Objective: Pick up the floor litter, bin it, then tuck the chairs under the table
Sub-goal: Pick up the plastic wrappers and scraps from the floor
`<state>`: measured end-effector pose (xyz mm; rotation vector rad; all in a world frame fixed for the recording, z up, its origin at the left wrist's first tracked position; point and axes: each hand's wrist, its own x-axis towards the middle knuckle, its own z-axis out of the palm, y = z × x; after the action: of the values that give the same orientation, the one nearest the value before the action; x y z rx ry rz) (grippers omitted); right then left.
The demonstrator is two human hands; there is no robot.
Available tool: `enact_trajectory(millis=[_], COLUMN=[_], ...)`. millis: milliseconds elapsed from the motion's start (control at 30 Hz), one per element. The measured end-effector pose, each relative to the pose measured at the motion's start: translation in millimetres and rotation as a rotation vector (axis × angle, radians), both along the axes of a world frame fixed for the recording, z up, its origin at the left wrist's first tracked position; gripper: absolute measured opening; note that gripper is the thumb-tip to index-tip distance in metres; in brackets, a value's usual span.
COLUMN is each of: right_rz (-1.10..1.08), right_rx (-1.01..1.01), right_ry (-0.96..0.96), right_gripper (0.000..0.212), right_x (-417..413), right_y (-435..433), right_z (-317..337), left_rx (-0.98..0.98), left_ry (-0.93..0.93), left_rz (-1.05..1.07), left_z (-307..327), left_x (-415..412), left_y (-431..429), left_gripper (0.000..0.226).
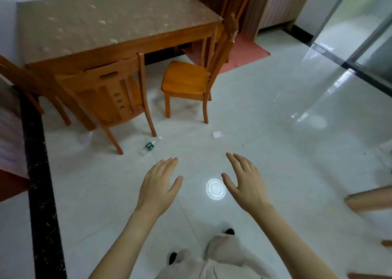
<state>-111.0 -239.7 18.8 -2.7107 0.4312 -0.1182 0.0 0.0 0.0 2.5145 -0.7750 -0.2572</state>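
Observation:
A clear plastic bottle (151,145) with a dark label lies on the white tiles beside a chair leg. A small white scrap of paper (217,134) lies further right. Two wooden chairs stand pulled out from the wooden table (106,24): one (110,94) with its back toward me, another (191,79) side-on at the table's right corner. A third chair (25,81) shows at the left edge. My left hand (158,185) and my right hand (244,183) hover over the floor, palms down, fingers spread, holding nothing. No bin is in view.
A black marble strip (40,172) runs along the floor at left. A red mat (244,52) lies behind the table, by a wooden cabinet (271,3). A sliding glass door (371,45) is at right. Another wooden piece (371,198) pokes in at the right edge.

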Motion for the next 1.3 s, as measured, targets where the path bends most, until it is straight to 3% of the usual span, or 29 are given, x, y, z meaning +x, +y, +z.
enact_trajectory(millis=[267, 633, 800, 1100, 1300], right_rz=[-0.102, -0.156, -0.206, -0.249, -0.33], right_rx=[0.058, 0.092, 0.117, 0.123, 0.066], right_ry=[-0.077, -0.028, -0.02, -0.039, -0.036], right_gripper=[0.063, 0.065, 0.066, 0.062, 0.064], right_x=[9, 28, 54, 161, 269], right_y=[-101, -336, -413, -546, -653], right_z=[-14, -11, -12, -29, -15], left_rx=[0.021, 0.018, 0.018, 0.022, 0.001], left_ry=[-0.018, 0.029, 0.024, 0.045, -0.022], left_rz=[-0.08, -0.176, -0.232, -0.247, -0.37], left_z=[-4, 11, 22, -18, 2], left_x=[31, 56, 89, 215, 350], left_y=[-103, -379, -466, -585, -709], left_gripper=[0.065, 0.062, 0.061, 0.063, 0.062])
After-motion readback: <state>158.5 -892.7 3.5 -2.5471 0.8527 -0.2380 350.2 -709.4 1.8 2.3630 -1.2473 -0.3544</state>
